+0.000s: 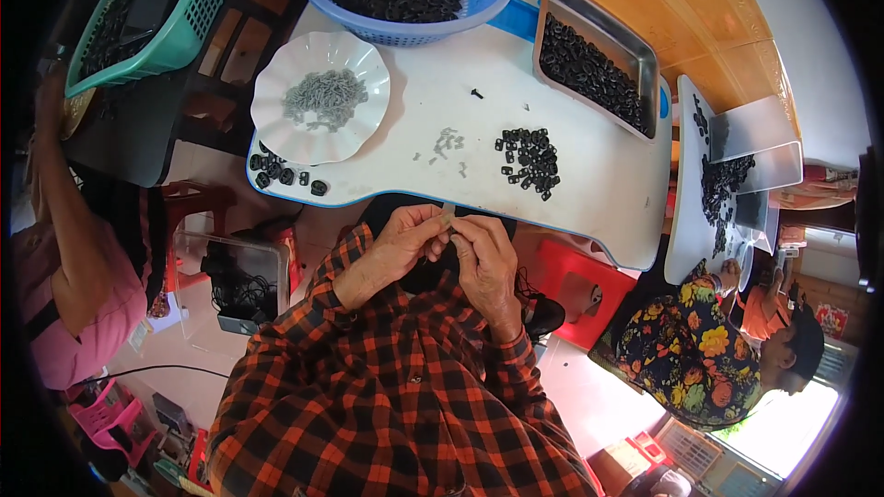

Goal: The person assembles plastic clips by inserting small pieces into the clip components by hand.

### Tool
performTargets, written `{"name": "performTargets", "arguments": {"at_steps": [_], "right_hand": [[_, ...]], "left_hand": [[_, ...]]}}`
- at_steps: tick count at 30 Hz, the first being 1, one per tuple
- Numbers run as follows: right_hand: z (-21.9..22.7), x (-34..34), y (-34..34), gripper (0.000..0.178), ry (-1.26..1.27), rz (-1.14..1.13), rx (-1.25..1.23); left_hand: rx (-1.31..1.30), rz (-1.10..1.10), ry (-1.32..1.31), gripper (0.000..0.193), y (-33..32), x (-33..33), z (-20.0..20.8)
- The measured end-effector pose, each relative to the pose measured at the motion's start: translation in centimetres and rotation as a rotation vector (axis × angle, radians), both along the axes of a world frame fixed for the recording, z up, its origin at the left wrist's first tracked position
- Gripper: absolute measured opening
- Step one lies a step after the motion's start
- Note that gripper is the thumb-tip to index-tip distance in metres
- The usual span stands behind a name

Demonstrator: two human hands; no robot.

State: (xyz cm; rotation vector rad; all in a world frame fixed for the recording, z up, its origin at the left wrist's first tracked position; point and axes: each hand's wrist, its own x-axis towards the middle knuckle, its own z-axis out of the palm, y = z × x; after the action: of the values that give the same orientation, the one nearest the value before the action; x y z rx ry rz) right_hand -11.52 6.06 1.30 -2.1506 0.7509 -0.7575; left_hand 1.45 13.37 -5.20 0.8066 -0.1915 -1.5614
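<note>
My left hand (405, 241) and my right hand (482, 262) meet at the table's near edge, above my lap. Both are closed, thumbs and fingertips pinched together around something too small to make out. Just beyond the fingertips, a few small grey pieces (448, 141) lie loose on the white table (414, 92). To their right is a cluster of small black parts (529, 161). On the left, a white scalloped plate (269, 97) holds a heap of similar grey pieces (327, 98). More black parts (274, 168) lie beside the plate.
A blue plastic basket (414, 29) and a metal tray (603, 14), both with black parts, stand at the back. Left is a green basket (180, 37). A person in a flowered shirt (695, 340) sits at another table on the right; a person in pink (97, 285) sits left.
</note>
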Motion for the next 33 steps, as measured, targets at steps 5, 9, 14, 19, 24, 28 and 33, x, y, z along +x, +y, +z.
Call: {"name": "performTargets", "arguments": {"at_steps": [5, 9, 14, 19, 24, 28, 33], "right_hand": [[-0.8, 0.1, -0.2, 0.023, -0.016, 0.024, -0.135], [-1.5, -0.1, -0.3, 0.022, -0.019, -0.043, -0.164], [-1.6, 0.0, -0.5, 0.015, -0.017, -0.144, -0.132], [-2.1, -0.2, -0.4, 0.015, -0.033, -0.182, -0.101], [-2.6, -0.4, -0.6, 0.014, -0.017, -0.187, -0.1], [-2.7, -0.7, -0.7, 0.014, -0.008, -0.202, -0.078], [-3.0, -0.9, -0.9, 0.012, 0.004, -0.199, -0.063]], "left_hand": [[0.024, 0.012, 0.096, 0.019, 0.0, 0.1, 0.4], [0.057, -0.007, 0.002, 0.019, -0.2, 0.4, 2.4], [-0.112, 0.261, -1.108, 0.008, -0.6, 1.8, 5.2], [-0.146, 0.409, -1.799, 0.012, -2.8, 4.0, 4.2], [-0.282, 0.282, -2.069, 0.019, -5.1, 5.7, 4.2], [-0.387, 0.077, -2.25, 0.015, -6.1, 6.3, 4.4], [-0.449, -0.117, -2.303, 0.012, -6.5, 6.6, 5.7]]}}
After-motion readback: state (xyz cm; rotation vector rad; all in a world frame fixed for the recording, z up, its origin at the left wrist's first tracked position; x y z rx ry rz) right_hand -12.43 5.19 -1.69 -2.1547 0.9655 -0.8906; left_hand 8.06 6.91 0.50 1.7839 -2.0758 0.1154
